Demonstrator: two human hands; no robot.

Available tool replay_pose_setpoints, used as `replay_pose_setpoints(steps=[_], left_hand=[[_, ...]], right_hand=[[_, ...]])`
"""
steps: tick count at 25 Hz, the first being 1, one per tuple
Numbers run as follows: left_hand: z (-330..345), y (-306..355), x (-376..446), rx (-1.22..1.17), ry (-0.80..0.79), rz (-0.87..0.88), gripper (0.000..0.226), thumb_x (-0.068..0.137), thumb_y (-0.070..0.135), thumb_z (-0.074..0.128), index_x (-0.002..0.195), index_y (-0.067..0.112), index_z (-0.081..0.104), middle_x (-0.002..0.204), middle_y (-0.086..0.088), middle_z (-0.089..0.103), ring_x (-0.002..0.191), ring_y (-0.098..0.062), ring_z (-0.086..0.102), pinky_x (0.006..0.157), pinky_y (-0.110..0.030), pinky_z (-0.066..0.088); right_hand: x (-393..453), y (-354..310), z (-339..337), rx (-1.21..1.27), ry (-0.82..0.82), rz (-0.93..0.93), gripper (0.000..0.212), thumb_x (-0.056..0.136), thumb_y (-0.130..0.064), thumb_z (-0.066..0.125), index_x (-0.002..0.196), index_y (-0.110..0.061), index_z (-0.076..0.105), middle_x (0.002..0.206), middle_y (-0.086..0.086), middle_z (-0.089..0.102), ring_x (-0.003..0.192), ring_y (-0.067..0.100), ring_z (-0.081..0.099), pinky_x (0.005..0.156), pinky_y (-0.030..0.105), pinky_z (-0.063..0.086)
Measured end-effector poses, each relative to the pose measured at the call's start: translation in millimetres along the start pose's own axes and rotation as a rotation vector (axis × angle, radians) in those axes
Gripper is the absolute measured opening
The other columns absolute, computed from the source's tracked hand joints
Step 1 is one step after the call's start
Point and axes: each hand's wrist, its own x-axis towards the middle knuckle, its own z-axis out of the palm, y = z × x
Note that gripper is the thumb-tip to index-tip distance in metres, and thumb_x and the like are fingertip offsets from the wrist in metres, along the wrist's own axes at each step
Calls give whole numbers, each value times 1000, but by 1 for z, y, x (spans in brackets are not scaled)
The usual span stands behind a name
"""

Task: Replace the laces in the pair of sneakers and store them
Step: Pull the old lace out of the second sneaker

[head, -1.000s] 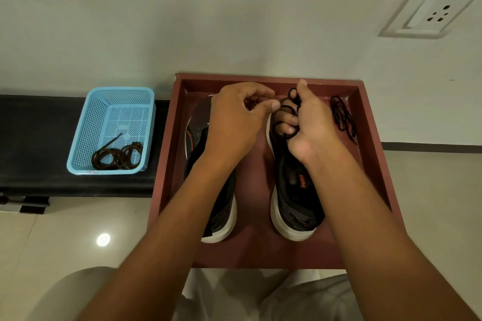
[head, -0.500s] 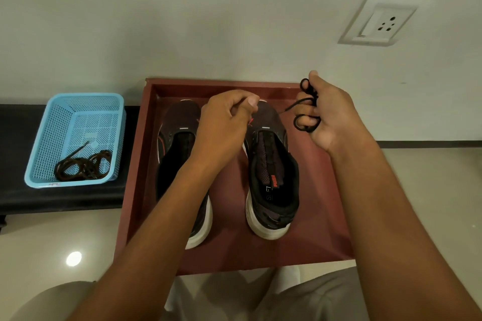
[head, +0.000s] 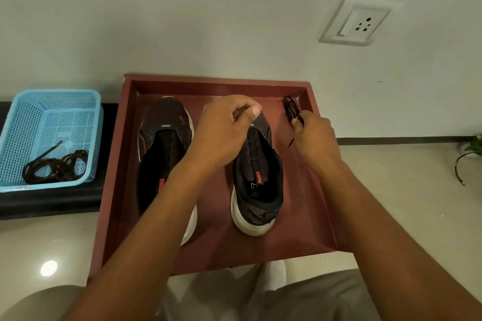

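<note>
Grey trousers (head: 300,297) showed at six o'clock, closest of all. Past them sat a red-brown tray (head: 208,255) with two black sneakers with white soles. The left sneaker (head: 167,143) lay partly under the left arm. The right sneaker (head: 257,180) sat just beside it, toe pointing to twelve o'clock. The left hand (head: 221,133) was curled over the right sneaker's toe, thumb and fingers pinched together; I could not tell what they pinched. The right hand (head: 315,135) was curled tight, pinching a thin black lace (head: 292,109) near the tray's corner at one o'clock. At nine o'clock, a blue basket (head: 52,101) held a bundle of dark laces (head: 57,168). A white wall socket (head: 357,21) was farthest, at one o'clock.
</note>
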Motion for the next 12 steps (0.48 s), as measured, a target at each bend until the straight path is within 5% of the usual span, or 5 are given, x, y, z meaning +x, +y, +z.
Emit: replay_pose_setpoints(steps=[3, 5, 9, 12], left_hand=[[-2, 1, 1, 15, 5, 23, 16, 101, 23, 63, 101, 20, 79, 82, 15, 72, 73, 4, 61, 70, -13, 49], [-4, 5, 0, 18, -6, 37, 16, 101, 23, 63, 101, 19, 78, 75, 21, 68, 71, 8, 61, 68, -9, 46], [-9, 10, -2, 15, -19, 50, 16, 101, 22, 63, 100, 17, 78, 63, 31, 62, 65, 10, 59, 66, -7, 41], [-13, 13, -3, -3, -3, 41, 15, 100, 23, 64, 100, 18, 79, 78, 20, 72, 79, 3, 67, 76, -16, 52]], right_hand=[[-1, 8, 20, -70, 14, -1, 16, 105, -16, 45, 91, -14, 53, 81, 5, 59, 65, 18, 53, 55, 29, 37], [-3, 12, 25, -196, -23, -14, 14, 101, -7, 46, 104, -8, 60, 96, 15, 67, 78, 32, 63, 68, 38, 51], [-17, 15, 31, -412, -81, -68, 23, 101, -4, 52, 123, -5, 56, 115, 18, 65, 96, 38, 68, 81, 46, 54], [-25, 17, 31, -440, -69, -69, 22, 100, -10, 58, 122, -7, 58, 118, 16, 62, 102, 34, 64, 84, 42, 53]])
